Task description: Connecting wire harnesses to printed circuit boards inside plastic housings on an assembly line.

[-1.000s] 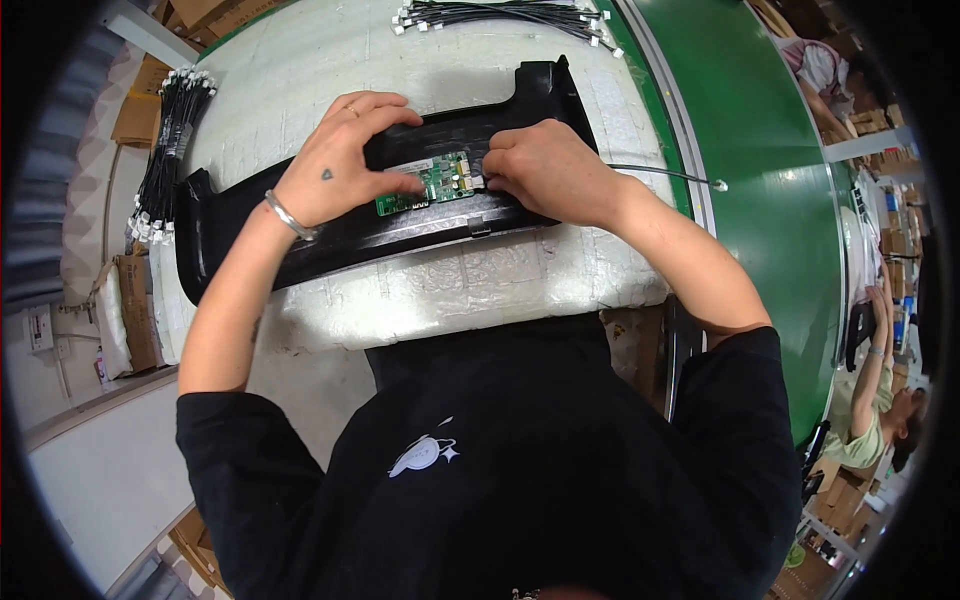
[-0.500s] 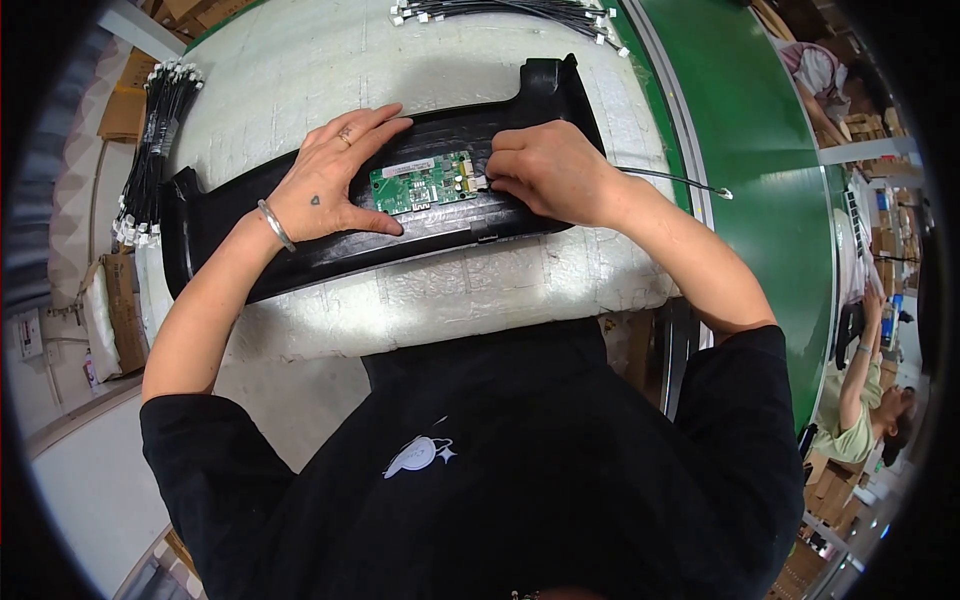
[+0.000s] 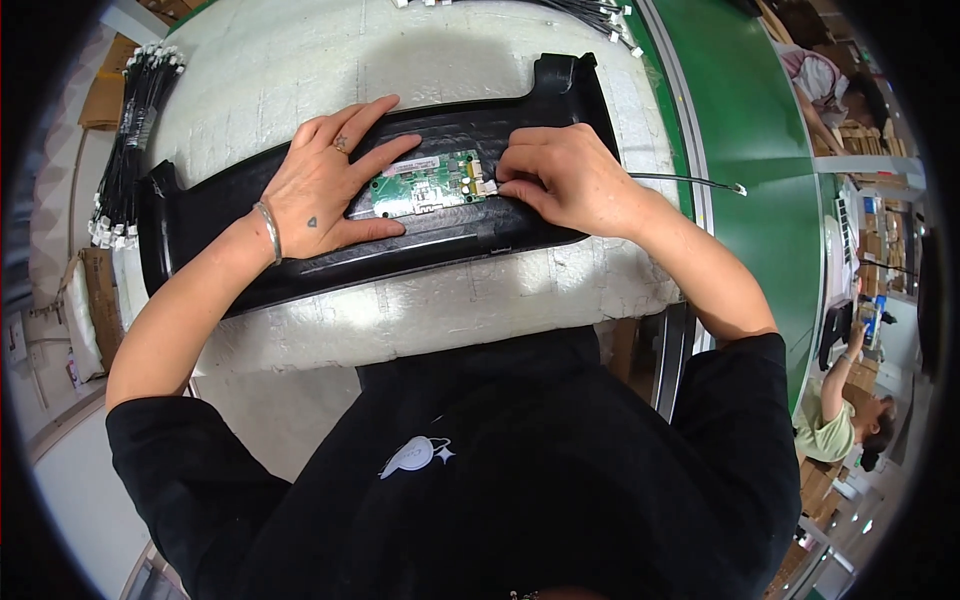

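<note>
A hand could pass over the white, wrapped pad (image 3: pixel 270 60) beyond the far edge of the long black plastic panel (image 3: pixel 225 215), between the black cable bundle with white plugs (image 3: pixel 140 135) and the panel's raised right corner (image 3: pixel 565 75). The spread left hand (image 3: pixel 320 190) blocks the left end of the rectangular green circuit board (image 3: pixel 420 190); the right hand (image 3: pixel 570 180), pinching a small white plug (image 3: pixel 490 187), blocks its right.
</note>
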A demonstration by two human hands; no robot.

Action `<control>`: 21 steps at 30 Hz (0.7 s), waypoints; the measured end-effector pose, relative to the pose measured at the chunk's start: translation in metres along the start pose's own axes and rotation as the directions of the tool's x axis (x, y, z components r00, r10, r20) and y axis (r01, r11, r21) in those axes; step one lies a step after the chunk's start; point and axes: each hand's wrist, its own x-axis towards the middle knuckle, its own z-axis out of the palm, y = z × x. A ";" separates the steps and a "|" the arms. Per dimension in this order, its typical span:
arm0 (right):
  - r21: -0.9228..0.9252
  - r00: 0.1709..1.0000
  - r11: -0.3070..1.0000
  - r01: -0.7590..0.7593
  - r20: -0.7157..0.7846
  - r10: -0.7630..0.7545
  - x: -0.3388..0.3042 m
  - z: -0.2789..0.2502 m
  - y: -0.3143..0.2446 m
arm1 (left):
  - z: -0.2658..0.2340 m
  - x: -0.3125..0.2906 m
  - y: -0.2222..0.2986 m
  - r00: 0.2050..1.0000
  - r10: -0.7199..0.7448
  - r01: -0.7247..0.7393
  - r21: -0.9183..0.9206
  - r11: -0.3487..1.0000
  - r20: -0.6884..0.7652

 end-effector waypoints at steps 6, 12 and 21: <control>-0.010 0.996 0.998 -0.069 0.061 0.069 0.003 -0.003 -0.005 | 0.004 0.001 -0.005 0.999 0.016 -0.017 -0.006 1.000 -0.031; 0.019 0.994 0.996 -0.086 0.072 0.085 0.003 -0.003 -0.007 | 0.009 -0.003 -0.009 0.996 0.029 -0.034 -0.061 0.998 -0.083; 0.038 0.998 0.998 -0.054 0.031 0.053 0.002 0.000 -0.006 | 0.012 -0.002 -0.009 0.993 0.018 -0.030 -0.102 0.994 -0.114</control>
